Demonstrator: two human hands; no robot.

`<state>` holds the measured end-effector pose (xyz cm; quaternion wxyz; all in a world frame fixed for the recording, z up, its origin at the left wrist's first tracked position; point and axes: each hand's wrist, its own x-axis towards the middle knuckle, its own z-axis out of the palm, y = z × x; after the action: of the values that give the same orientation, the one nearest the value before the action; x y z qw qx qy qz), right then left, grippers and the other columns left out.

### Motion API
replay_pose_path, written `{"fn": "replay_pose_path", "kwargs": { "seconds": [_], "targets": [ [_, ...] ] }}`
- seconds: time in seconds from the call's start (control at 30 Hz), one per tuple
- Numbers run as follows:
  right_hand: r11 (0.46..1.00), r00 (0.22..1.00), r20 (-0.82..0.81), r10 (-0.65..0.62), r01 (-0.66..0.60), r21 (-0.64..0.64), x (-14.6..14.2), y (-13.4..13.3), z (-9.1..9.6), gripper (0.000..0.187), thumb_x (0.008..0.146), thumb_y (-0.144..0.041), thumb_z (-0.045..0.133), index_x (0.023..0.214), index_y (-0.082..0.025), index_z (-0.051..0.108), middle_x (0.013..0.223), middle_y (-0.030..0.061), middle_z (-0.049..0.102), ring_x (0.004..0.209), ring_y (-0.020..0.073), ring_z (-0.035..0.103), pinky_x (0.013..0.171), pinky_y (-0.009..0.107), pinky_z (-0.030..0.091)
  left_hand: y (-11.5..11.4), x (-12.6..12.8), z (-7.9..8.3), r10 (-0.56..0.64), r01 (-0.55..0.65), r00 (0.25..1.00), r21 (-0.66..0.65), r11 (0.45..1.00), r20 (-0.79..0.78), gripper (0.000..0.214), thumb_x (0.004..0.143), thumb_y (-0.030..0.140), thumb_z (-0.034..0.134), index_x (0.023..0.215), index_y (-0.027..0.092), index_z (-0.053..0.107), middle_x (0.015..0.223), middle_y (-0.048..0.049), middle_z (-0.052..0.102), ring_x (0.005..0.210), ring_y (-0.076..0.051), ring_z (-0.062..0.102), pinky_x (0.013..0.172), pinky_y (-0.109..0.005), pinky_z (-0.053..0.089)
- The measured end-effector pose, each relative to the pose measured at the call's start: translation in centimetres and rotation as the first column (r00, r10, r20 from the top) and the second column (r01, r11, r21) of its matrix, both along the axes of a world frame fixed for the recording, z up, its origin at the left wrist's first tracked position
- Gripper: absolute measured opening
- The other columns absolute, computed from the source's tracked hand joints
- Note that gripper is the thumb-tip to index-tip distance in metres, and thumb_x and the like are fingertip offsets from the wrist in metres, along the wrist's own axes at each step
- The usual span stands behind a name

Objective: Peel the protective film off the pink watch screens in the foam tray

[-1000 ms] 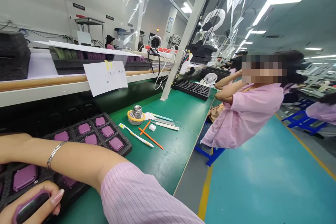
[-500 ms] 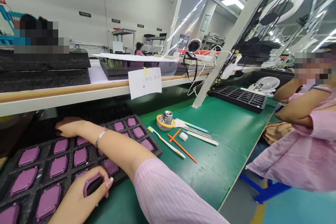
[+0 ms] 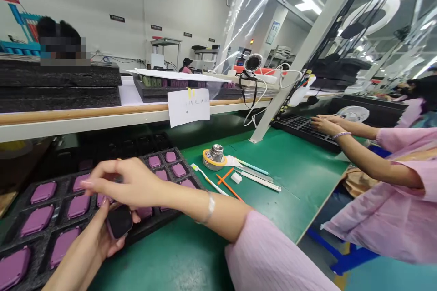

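Observation:
My left hand (image 3: 87,248) is at the lower left, holding a small device (image 3: 119,221) with a black face and purple edge between thumb and fingers. My right hand (image 3: 126,183) hangs just above it with fingers apart, one fingertip close beside the device. I cannot tell whether that fingertip touches it. Both hands are over a black foam tray (image 3: 160,152) whose pockets hold several purple rounded-square pieces (image 3: 78,207). Some pockets are hidden under my hands.
On the green bench mat stand a metal jar (image 3: 216,153) in yellow tape, a toothbrush (image 3: 205,175), orange sticks (image 3: 225,179), and a white block (image 3: 236,178). A co-worker's hands (image 3: 326,122) rest on a black grid tray (image 3: 300,128). A shelf (image 3: 68,116) runs above.
My right hand has come from the tray's far side to just above the device. The device now sits lower with its black face up. The co-worker's folded arms have reached out onto the grid tray.

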<state>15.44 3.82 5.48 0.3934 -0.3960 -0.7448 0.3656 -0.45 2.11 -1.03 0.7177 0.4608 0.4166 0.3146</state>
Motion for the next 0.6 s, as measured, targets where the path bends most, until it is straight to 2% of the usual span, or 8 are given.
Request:
{"fn": "replay_pose_path", "kwargs": {
  "seconds": [0.03,0.1,0.17,0.2,0.27,0.4,0.5,0.6],
  "targets": [
    [1.0,0.999,-0.022,-0.028,0.028,0.004,0.7,-1.5,-0.2,0.028,0.095,-0.051,0.058,0.097,-0.023,0.062,0.096,-0.0025,0.073,0.075,0.014,0.071,0.06,0.023,0.058,-0.3,0.1,-0.1,0.007,-0.003,0.997,-0.057,0.998,0.076,0.044,0.073,0.055,0.081,0.098,0.021,0.069,0.082,-0.0024,0.066,0.07,-0.019,0.054,0.058,-0.028,0.048],
    [0.989,1.0,0.012,-0.015,0.013,0.147,1.8,-3.6,-0.9,0.029,0.082,-0.044,0.077,0.089,-0.022,0.061,0.102,0.0019,0.072,0.096,0.0174,0.07,0.084,0.029,0.058,-1.1,0.4,-0.1,0.03,-0.004,0.981,-0.134,0.991,0.191,0.036,0.073,0.044,0.084,0.094,0.02,0.069,0.077,0.0008,0.063,0.063,-0.014,0.051,0.056,-0.026,0.047],
    [0.968,0.998,0.069,-0.009,-0.009,0.252,2.4,-4.9,-1.8,0.044,0.066,-0.036,0.091,0.095,-0.022,0.06,0.117,0.0067,0.069,0.116,0.0212,0.064,0.099,0.033,0.053,-2.0,1.0,0.2,0.085,-0.025,0.956,-0.209,0.978,0.28,0.033,0.071,0.035,0.088,0.094,0.02,0.069,0.076,0.0027,0.061,0.057,-0.009,0.049,0.052,-0.02,0.044],
    [0.965,0.997,0.077,-0.011,-0.01,0.261,2.6,-5.4,-2.3,0.053,0.061,-0.033,0.093,0.101,-0.023,0.06,0.121,0.0082,0.068,0.118,0.0218,0.063,0.098,0.034,0.053,-2.4,1.2,0.4,0.12,-0.039,0.936,-0.243,0.969,0.331,0.035,0.071,0.036,0.089,0.096,0.02,0.07,0.076,0.0028,0.062,0.054,-0.007,0.047,0.049,-0.018,0.042],
    [0.972,0.999,0.04,-0.03,0.019,0.233,2.7,-6.1,-3.0,0.058,0.062,-0.029,0.093,0.109,-0.024,0.058,0.118,0.007,0.069,0.109,0.02,0.068,0.09,0.032,0.056,-3.1,1.7,1.0,0.123,0.013,0.892,-0.298,0.954,0.435,0.042,0.071,0.045,0.089,0.096,0.017,0.071,0.08,-0.0008,0.065,0.053,-0.006,0.051,0.049,-0.016,0.044],
    [0.955,0.998,0.015,-0.06,0.053,0.292,2.8,-7.0,-3.6,0.033,0.075,-0.025,0.086,0.098,-0.025,0.062,0.119,0.0059,0.073,0.108,0.0189,0.071,0.087,0.03,0.059,-3.7,2.0,1.4,0.103,0.128,0.823,-0.359,0.925,0.558,0.046,0.072,0.053,0.086,0.086,0.012,0.07,0.08,-0.0057,0.068,0.05,-0.003,0.05,0.044,-0.011,0.039],
    [0.912,0.997,0.048,-0.061,0.036,0.409,2.8,-7.2,-3.6,0.019,0.082,-0.024,0.08,0.093,-0.025,0.064,0.12,0.0075,0.074,0.106,0.0195,0.073,0.081,0.029,0.061,-3.9,1.8,1.2,0.091,0.174,0.779,-0.353,0.919,0.62,0.043,0.078,0.052,0.082,0.088,0.011,0.071,0.082,-0.0072,0.068,0.052,-0.003,0.052,0.042,-0.008,0.034],
    [0.849,0.994,0.018,-0.111,0.085,0.521,2.5,-7.1,-3.7,0.01,0.087,-0.019,0.073,0.089,-0.025,0.066,0.109,0.0071,0.077,0.101,0.0208,0.075,0.081,0.032,0.063,-4.0,1.7,1.0,0.07,0.183,0.782,-0.335,0.924,0.619,0.045,0.08,0.054,0.079,0.091,0.011,0.07,0.081,-0.0071,0.066,0.051,-0.002,0.048,0.042,-0.008,0.032]
  ]
}}
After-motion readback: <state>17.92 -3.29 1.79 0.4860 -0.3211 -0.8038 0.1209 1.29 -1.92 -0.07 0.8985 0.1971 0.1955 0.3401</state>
